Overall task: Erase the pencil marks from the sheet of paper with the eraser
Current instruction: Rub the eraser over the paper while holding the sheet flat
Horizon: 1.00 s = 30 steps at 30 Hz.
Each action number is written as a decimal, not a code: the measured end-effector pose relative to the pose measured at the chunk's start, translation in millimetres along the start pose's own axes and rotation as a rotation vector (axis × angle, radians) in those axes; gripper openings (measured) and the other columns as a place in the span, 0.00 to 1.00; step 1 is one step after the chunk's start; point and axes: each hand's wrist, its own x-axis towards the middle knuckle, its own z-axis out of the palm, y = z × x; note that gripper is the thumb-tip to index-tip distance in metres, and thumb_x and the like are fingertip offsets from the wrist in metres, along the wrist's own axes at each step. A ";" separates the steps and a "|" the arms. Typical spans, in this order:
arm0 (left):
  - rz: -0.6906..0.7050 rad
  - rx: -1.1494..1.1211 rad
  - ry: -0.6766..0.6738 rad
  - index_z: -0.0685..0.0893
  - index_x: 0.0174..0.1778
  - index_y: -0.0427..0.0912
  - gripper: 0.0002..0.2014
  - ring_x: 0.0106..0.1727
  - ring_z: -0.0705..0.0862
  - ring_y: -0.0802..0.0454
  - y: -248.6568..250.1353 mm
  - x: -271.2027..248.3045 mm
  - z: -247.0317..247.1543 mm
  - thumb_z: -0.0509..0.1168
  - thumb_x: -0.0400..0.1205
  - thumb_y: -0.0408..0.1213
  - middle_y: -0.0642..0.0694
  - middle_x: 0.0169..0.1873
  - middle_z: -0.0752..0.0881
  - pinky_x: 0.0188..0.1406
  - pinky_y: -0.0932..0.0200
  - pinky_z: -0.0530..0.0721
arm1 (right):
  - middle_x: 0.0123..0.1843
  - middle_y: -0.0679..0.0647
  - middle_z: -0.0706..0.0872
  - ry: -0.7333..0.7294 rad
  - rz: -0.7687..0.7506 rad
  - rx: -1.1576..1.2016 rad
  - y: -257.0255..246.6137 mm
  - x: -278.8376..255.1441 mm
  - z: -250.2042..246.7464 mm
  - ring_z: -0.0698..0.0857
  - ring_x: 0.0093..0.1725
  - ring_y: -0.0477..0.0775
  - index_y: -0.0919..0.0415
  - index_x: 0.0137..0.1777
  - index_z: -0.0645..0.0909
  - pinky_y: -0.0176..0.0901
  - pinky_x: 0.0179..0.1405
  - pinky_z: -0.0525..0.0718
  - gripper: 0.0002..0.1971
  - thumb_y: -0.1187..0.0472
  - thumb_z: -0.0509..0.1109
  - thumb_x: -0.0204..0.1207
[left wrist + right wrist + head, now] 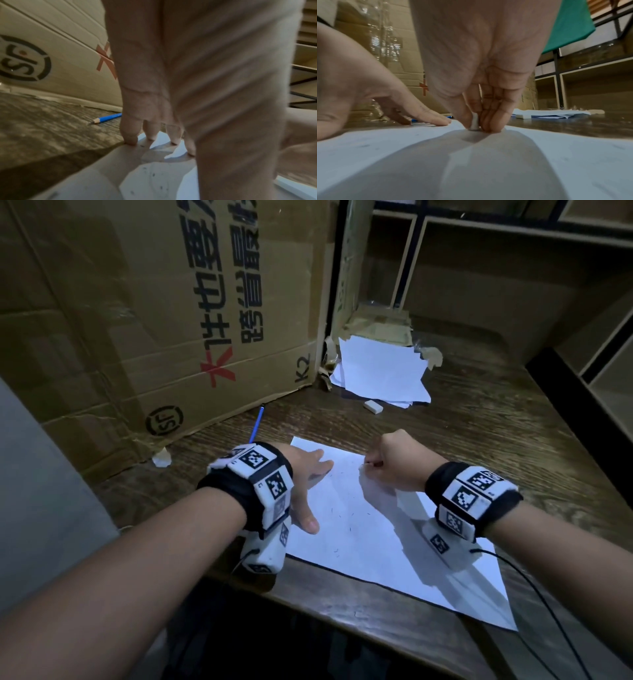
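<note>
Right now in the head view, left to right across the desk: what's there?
Cardboard box → pencil → left hand flat on the sheet → right hand gripping the eraser → shelving.

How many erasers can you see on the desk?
2. One white eraser is pinched in the right hand, pressed onto the sheet of paper. A spare eraser lies beside the paper pile.

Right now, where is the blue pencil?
In the head view the blue pencil lies on the wooden desk, just beyond the left hand, at the foot of the big cardboard box.
</note>
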 end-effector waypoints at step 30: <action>-0.012 0.049 -0.054 0.30 0.85 0.62 0.68 0.88 0.38 0.42 -1.6 1.9 7.7 0.78 0.65 0.68 0.53 0.84 0.26 0.84 0.38 0.54 | 0.29 0.54 0.83 -0.156 -0.436 -0.064 -57.2 -62.8 9.6 0.78 0.29 0.58 0.58 0.36 0.87 0.48 0.32 0.76 0.19 0.48 0.64 0.79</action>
